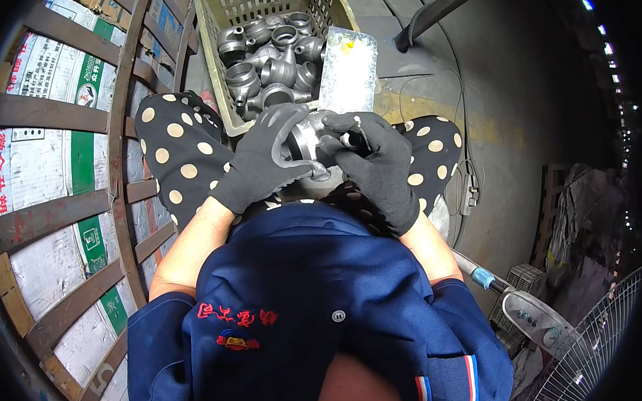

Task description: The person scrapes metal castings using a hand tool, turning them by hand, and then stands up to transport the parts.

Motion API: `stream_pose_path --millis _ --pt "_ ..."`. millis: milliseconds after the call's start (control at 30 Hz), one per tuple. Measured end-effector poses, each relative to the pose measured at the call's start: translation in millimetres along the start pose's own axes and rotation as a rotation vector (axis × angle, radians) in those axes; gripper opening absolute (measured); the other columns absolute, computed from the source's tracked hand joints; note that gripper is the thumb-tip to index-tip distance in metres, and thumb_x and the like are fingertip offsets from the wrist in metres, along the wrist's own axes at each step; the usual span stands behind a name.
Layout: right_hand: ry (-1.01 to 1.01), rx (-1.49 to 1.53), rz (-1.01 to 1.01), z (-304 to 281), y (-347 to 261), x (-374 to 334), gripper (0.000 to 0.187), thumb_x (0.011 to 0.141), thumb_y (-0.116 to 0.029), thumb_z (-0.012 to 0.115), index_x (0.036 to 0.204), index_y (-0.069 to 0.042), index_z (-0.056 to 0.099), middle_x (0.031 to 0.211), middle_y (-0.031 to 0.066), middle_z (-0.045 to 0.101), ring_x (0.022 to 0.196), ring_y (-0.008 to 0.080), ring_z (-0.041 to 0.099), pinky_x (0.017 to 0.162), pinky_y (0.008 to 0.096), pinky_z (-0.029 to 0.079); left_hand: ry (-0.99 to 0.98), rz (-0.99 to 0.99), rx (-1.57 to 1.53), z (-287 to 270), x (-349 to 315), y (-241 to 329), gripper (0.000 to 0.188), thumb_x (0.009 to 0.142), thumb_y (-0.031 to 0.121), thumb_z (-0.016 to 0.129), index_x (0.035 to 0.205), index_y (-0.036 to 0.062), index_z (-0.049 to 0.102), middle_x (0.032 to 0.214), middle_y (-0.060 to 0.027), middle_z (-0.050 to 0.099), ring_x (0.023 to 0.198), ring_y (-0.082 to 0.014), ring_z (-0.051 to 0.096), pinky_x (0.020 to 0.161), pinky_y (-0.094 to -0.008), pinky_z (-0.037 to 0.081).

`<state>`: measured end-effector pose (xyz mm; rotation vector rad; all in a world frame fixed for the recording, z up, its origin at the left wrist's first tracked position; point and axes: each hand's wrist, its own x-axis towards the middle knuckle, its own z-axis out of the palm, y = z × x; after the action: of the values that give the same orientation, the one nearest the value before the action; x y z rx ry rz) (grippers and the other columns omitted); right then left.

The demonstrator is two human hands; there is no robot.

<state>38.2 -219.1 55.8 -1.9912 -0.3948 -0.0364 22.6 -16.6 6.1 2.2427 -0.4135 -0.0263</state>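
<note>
Above my lap, my left hand (265,160), in a dark grey work glove, wraps round a grey metal pipe fitting (306,142) with a wide threaded end and a smaller branch at the bottom. My right hand (380,162), gloved the same way, is closed at the fitting's right side. Between its thumb and fingers shows a small round piece with a bright rim; whether it belongs to the fitting or is separate, I cannot tell. Just beyond my hands stands a yellowish plastic crate (218,83), holding several similar metal fittings (279,70).
A whitish rectangular board or block (349,69) with a yellow spot rests at the crate's right corner. Wooden slats (52,112) with white and green cartons behind them rise on my left. Cables (463,122) run along the floor at right. A fan (592,346) stands at lower right.
</note>
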Motion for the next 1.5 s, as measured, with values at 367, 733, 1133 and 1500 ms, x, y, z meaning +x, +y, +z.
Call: stream_pose_path --millis 367,733,1133,1500 --pt "0.001 0.034 0.070 2.5 1.7 0.5 0.027 0.073 -0.010 0.076 0.099 -0.005 0.071 0.080 0.0092 0.063 0.064 0.0166 0.059 0.059 0.0299 0.047 0.067 0.231 0.257 -0.6 -3.6 12.1 0.065 0.072 0.029 0.074 0.130 0.0106 0.053 0.147 -0.0068 0.041 0.140 -0.0324 0.030 0.110 -0.0508 0.028" --pt "0.029 0.070 0.122 6.8 11.1 3.2 0.024 0.075 -0.013 0.076 0.097 -0.004 0.071 0.085 0.0058 0.069 0.073 0.0121 0.064 0.067 0.0258 0.051 0.189 0.341 0.325 11.4 -10.7 14.1 0.034 0.073 0.019 0.070 0.103 0.0065 0.065 0.139 -0.0076 0.052 0.136 -0.0323 0.037 0.110 -0.0521 0.028" --pt "0.038 0.164 0.257 9.7 22.0 4.1 0.027 0.077 -0.018 0.077 0.099 -0.002 0.072 0.082 0.0035 0.069 0.073 0.0069 0.060 0.065 0.0226 0.049 0.233 0.323 0.299 26.7 -14.9 12.3 0.033 0.078 0.031 0.068 0.103 0.0092 0.066 0.140 -0.0076 0.050 0.136 -0.0330 0.037 0.110 -0.0499 0.029" --pt "0.078 0.317 0.295 9.4 31.0 5.3 0.026 0.079 -0.016 0.077 0.097 0.002 0.070 0.081 0.0036 0.069 0.071 0.0061 0.060 0.064 0.0209 0.048 0.245 0.399 0.380 32.2 -12.3 0.0 0.021 0.075 0.017 0.067 0.096 0.0140 0.064 0.142 -0.0055 0.049 0.139 -0.0329 0.034 0.112 -0.0498 0.027"
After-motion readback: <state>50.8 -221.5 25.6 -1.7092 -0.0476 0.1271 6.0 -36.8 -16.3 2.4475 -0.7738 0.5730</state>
